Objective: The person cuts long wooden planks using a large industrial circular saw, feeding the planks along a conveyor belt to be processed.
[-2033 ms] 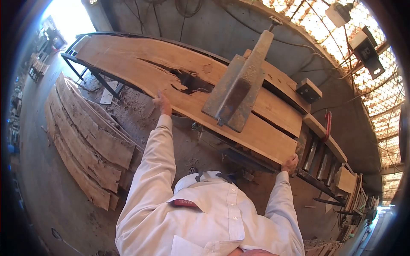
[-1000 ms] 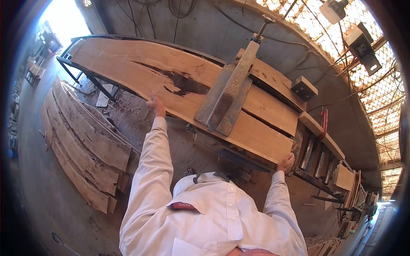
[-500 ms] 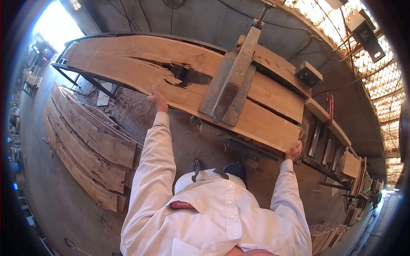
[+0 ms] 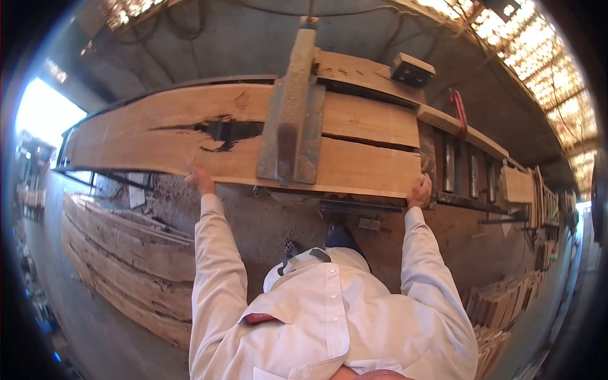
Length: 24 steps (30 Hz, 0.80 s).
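A long wooden slab (image 4: 367, 168) with a ragged split lies across a machine bed, passing beneath a heavy metal guard (image 4: 291, 136). My left hand (image 4: 201, 182) holds the slab's near edge, left of the guard. At the near right corner of the same slab, my right hand (image 4: 419, 192) is closed round the end. The undersides of both grips are hidden. Whatever lies under the guard is covered by it.
Rough-edged boards (image 4: 126, 266) are stacked on the floor at left. To the right are metal rollers (image 4: 473, 180), a red clamp (image 4: 458, 114) on a wooden rail, and more stacked boards (image 4: 503, 301). A small block-shaped box (image 4: 413, 69) stands behind the slab.
The view has swung, so the slab and guard appear more level and farther left. Both hands stay on the slab. Any sliding of the slab under the guard is hard to judge.
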Tool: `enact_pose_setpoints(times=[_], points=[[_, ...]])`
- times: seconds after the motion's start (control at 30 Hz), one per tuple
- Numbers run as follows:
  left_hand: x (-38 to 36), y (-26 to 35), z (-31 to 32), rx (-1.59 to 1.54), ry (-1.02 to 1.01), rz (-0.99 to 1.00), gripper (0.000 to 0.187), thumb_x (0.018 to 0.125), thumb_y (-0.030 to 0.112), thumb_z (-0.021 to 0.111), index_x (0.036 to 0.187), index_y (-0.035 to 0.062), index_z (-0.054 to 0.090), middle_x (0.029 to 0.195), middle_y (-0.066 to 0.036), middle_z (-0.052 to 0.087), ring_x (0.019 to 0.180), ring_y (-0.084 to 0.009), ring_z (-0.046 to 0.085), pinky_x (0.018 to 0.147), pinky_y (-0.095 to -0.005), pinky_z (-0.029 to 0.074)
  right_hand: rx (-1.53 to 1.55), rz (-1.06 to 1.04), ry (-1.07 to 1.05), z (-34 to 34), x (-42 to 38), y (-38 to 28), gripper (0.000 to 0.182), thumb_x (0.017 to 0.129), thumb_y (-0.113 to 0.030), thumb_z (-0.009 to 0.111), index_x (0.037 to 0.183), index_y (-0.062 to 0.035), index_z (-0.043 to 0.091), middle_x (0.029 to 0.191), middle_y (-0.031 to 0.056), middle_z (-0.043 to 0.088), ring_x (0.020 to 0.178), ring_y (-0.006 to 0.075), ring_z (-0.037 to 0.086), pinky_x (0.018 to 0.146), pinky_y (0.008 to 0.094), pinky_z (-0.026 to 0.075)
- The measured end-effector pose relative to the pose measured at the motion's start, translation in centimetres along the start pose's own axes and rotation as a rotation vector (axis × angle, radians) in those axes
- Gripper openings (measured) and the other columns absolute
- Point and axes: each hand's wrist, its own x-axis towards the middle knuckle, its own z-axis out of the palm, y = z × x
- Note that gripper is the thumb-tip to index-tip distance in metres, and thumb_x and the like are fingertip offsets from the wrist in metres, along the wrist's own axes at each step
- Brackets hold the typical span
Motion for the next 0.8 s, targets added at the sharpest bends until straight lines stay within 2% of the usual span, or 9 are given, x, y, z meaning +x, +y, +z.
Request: enact_pose_setpoints(times=[0.1,0.17,0.23,0.3,0.43,0.5,0.6,0.73,0.8], points=[[-1.3,2.2,-0.7,-0.23,0.022,-0.14,0.09,0.087,0.068,0.062,0.093,-0.0218,0.059,0.09,-0.033,0.065,0.08,-0.0421,0.066,0.066,-0.0504,0.052,-0.043,-0.028,-0.059,0.1,0.5,1.1,0.049,0.103,-0.044,0.043,0.124,-0.006,0.066,0.142,0.0148,0.056,0.133,0.0354,0.049,0.11,0.0431,0.04],[-0.7,-0.5,-0.9,-0.1,-0.06,0.16,0.088,0.087,0.066,0.063,0.094,-0.0214,0.06,0.093,-0.033,0.066,0.079,-0.0413,0.066,0.067,-0.0506,0.052,-0.042,-0.028,-0.077,-0.3,0.4,1.1,0.05,0.101,-0.048,0.046,0.124,-0.0085,0.067,0.145,0.0138,0.053,0.136,0.0352,0.046,0.111,0.0438,0.039],[-0.9,1.1,-1.4,-0.136,-0.064,0.161,0.087,0.087,0.065,0.064,0.096,-0.0208,0.061,0.095,-0.032,0.067,0.079,-0.0407,0.066,0.068,-0.0515,0.052,-0.027,-0.001,-0.081,-0.5,0.2,0.6,0.053,0.096,-0.054,0.053,0.124,-0.0108,0.068,0.147,0.0119,0.052,0.136,0.034,0.045,0.113,0.0443,0.037],[-3.4,6.0,-2.9,-0.329,-0.017,-0.149,0.085,0.087,0.064,0.065,0.1,-0.02,0.062,0.096,-0.031,0.068,0.08,-0.0403,0.066,0.07,-0.0531,0.052,-0.069,-0.027,-0.121,-1.0,0.6,0.5,0.053,0.095,-0.055,0.055,0.122,-0.0114,0.069,0.14,0.0117,0.056,0.131,0.0331,0.048,0.112,0.0451,0.037],[-3.9,6.8,-3.9,-0.346,-0.068,-0.141,0.064,0.093,0.042,0.064,0.121,-0.0141,0.056,0.111,-0.028,0.065,0.084,-0.038,0.067,0.068,-0.0511,0.052,-0.199,0.032,-0.223,-3.3,1.1,-1.4,0.051,0.093,-0.057,0.058,0.118,-0.0136,0.071,0.125,0.0106,0.062,0.122,0.032,0.054,0.106,0.048,0.039],[-1.7,3.3,-2.5,-0.152,-0.116,0.063,0.056,0.093,0.031,0.063,0.131,-0.009,0.05,0.119,-0.027,0.062,0.086,-0.0371,0.067,0.066,-0.0483,0.052,-0.178,0.05,-0.196,-2.8,1.0,-1.2,0.051,0.092,-0.057,0.059,0.117,-0.0149,0.071,0.12,0.0105,0.063,0.119,0.0322,0.055,0.104,0.0491,0.039],[4.1,-3.4,0.5,0.754,-0.052,0.948,0.057,0.094,0.013,0.061,0.145,-0.0014,0.042,0.132,-0.026,0.057,0.09,-0.0359,0.067,0.062,-0.0441,0.052,-0.157,0.077,-0.183,-2.8,0.8,-0.9,0.051,0.092,-0.059,0.059,0.117,-0.0159,0.071,0.118,0.0108,0.064,0.118,0.0324,0.055,0.103,0.0504,0.038],[-1.5,4.1,-5.0,-0.113,-0.367,0.117,0.062,0.094,0.046,0.056,0.129,-0.0053,0.057,0.119,-0.024,0.064,0.096,-0.0352,0.067,0.072,-0.0465,0.054,-0.105,0.06,-0.151,-2.0,0.7,-0.3,0.053,0.092,-0.061,0.059,0.118,-0.0155,0.071,0.118,0.0116,0.064,0.118,0.0325,0.055,0.103,0.051,0.038],[-4.2,7.6,-7.4,-0.225,-0.393,-0.016,0.075,0.094,0.062,0.053,0.12,-0.0072,0.065,0.113,-0.024,0.068,0.099,-0.0348,0.067,0.076,-0.0477,0.056,-0.095,0.045,-0.14,-1.9,0.4,0.1,0.055,0.092,-0.061,0.058,0.118,-0.0143,0.071,0.117,0.0123,0.064,0.116,0.0335,0.056,0.099,0.0503,0.041]])
